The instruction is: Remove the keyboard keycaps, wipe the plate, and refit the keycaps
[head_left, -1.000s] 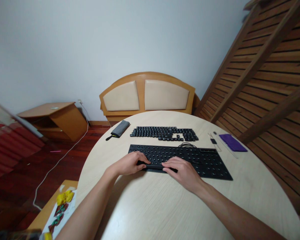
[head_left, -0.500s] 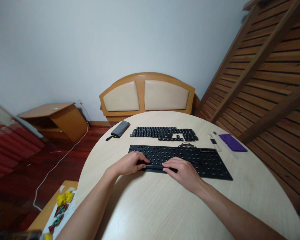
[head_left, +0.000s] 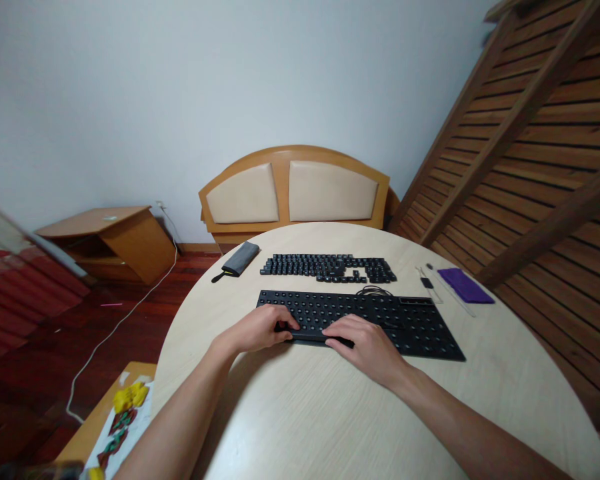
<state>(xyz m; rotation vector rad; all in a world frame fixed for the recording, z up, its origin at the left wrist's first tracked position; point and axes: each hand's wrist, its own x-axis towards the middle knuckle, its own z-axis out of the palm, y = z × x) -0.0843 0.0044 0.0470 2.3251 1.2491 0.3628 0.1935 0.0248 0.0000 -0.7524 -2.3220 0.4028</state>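
A black keyboard (head_left: 423, 333) with its keycaps off lies on the round table, small switch stems showing in rows. Along its near edge is a long black space bar (head_left: 308, 335). My left hand (head_left: 266, 327) pinches the left end of this bar between thumb and fingers. At the other end, my right hand (head_left: 364, 341) grips it the same way, partly hiding it. Whether the bar rests on the keyboard or is slightly above it, I cannot tell. Behind the keyboard, loose black keycaps (head_left: 300, 265) are laid out in keyboard order, with a gap toward the right.
A grey pouch (head_left: 241, 259) lies at the table's far left. To the right are a purple cloth (head_left: 465, 285), a small black item with wire (head_left: 427, 283) and a thin white stick (head_left: 453, 293). A coiled cable (head_left: 375, 291) sits behind the keyboard.
Almost nothing differs. Both hands stay at the space bar, with only a very slight shift of the fingers.
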